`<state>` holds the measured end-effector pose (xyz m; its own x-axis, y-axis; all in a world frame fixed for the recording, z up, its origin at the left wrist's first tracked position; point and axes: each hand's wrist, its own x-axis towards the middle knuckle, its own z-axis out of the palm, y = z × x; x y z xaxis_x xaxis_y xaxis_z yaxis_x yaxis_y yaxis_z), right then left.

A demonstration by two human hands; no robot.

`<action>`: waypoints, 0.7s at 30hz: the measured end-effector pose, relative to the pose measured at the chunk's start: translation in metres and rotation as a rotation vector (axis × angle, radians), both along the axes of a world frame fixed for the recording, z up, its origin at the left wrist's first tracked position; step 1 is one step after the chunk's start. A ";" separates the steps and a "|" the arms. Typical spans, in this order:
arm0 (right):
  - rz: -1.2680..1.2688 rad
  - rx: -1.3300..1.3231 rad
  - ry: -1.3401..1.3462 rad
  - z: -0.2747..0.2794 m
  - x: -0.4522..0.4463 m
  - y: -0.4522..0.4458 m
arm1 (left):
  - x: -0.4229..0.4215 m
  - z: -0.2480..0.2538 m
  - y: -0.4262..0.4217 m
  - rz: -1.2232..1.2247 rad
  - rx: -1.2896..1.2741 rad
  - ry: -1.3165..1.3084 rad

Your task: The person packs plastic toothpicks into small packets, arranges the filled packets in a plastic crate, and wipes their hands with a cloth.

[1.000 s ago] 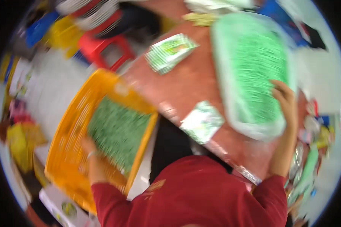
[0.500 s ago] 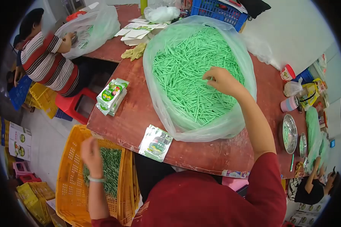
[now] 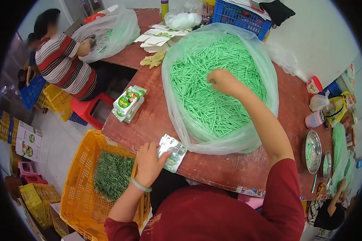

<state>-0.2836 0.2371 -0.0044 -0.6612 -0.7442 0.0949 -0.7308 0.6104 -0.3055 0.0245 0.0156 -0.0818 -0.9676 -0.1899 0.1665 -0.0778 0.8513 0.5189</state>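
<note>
On the table's near edge lies a small stack of silver and green foil packets (image 3: 175,145). My left hand (image 3: 148,165) is on their left side, thumb across the top packet and fingers at its edge. A large clear plastic bag (image 3: 171,120), rolled open, is full of thin green sticks (image 3: 217,108). Above the sticks, my right hand (image 3: 226,83) is closed with fingers curled in; whatever is in it is hidden. Several more printed packets (image 3: 128,102) are piled on the table to the left.
A yellow crate (image 3: 78,188) holding wrapped green pieces (image 3: 113,172) stands below the table on the left. Metal bowls (image 3: 313,150) sit at the right. A yellowish glove (image 3: 153,59) and a blue crate (image 3: 241,18) are behind. A co-worker in stripes (image 3: 66,66) sits at far left.
My left hand has moved from over the yellow crate, right and up, onto the foil packets. My right hand has shifted slightly left over the sticks, its fingers more curled.
</note>
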 end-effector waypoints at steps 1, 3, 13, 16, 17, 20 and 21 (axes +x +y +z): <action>0.045 0.015 -0.017 -0.006 0.001 -0.003 | 0.000 0.001 0.003 -0.001 -0.002 -0.003; 0.081 0.079 -0.053 -0.015 -0.003 -0.006 | -0.001 0.000 0.005 -0.001 -0.004 -0.006; -0.092 0.028 0.067 -0.003 -0.022 0.012 | -0.006 -0.009 0.002 0.012 0.077 0.022; -0.105 -0.040 0.002 0.014 -0.018 0.018 | -0.006 -0.012 0.000 0.002 0.093 0.013; -0.108 -0.067 -0.009 0.017 -0.017 0.019 | -0.006 -0.013 -0.001 -0.004 0.100 0.008; -0.159 -0.124 0.067 0.014 -0.019 0.021 | -0.008 -0.017 -0.004 -0.011 0.200 -0.006; -0.166 -0.093 0.076 0.012 -0.020 0.020 | -0.008 -0.017 -0.005 -0.015 0.224 -0.010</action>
